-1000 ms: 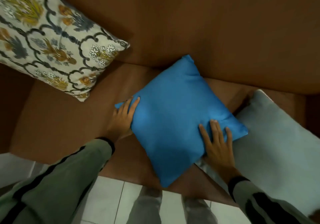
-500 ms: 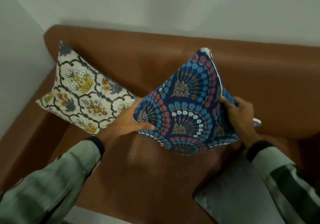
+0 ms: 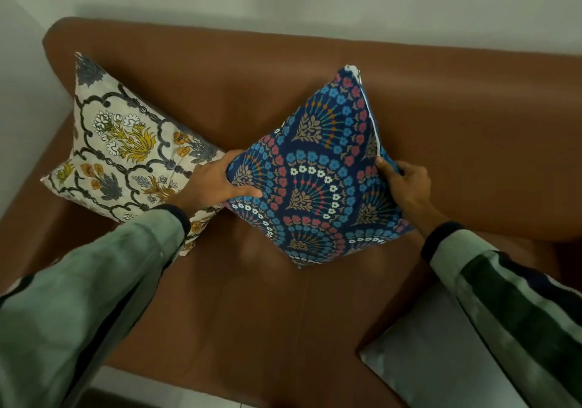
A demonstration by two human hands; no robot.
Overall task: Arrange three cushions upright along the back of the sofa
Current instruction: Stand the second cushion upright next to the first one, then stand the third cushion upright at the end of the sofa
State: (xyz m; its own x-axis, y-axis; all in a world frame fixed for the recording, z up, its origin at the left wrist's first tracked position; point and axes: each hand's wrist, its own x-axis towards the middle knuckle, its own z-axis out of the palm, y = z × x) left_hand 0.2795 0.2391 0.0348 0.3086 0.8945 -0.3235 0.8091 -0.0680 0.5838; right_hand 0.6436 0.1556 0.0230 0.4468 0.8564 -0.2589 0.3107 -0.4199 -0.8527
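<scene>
Left hand [image 3: 217, 184] and right hand [image 3: 406, 184] pinch the dark blue fan-patterned cushion [image 3: 318, 180] at nine and three o'clock, probably to stand it against the brown leather sofa back [image 3: 252, 76].

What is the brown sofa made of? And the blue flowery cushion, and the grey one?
Sofa: probably leather or imitation leather, smooth with a soft sheen. Blue flowery cushion: printed woven cloth, matte, creasing where the hands grip. Grey cushion: plain fabric, slightly shiny; the kind is hard to tell.
</scene>
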